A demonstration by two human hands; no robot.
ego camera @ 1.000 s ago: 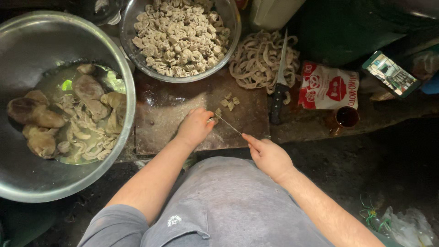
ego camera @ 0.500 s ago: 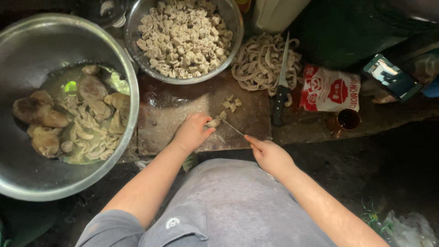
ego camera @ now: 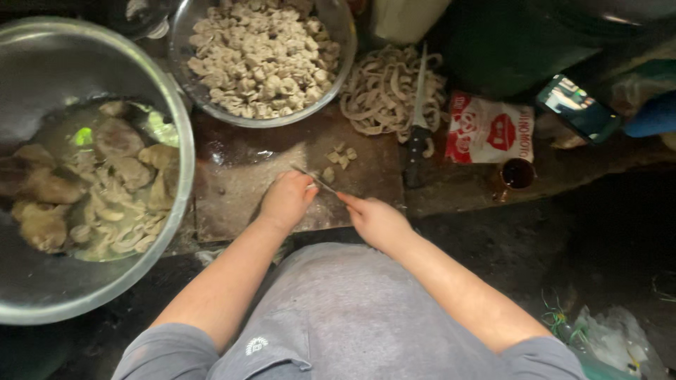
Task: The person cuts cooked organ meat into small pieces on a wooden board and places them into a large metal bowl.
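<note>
The right hand (ego camera: 377, 222) has its fingers clamped on a thin, narrow-bladed knife (ego camera: 315, 180), whose tip crosses just above the left hand (ego camera: 285, 200). Left fingers curl together, pressing down a pale rubbery piece on the worn wooden board (ego camera: 232, 190). Small cut chunks (ego camera: 341, 156) lie just beyond the fingertips.

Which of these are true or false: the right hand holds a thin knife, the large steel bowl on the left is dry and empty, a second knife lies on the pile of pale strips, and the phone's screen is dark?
1. The right hand holds a thin knife over the worn wooden cutting board. True.
2. The large steel bowl on the left is dry and empty. False: it holds liquid and brownish pieces.
3. A dark-handled knife lies on the pile of pale strips. True.
4. The phone has a dark screen. False: it is lit.
</note>
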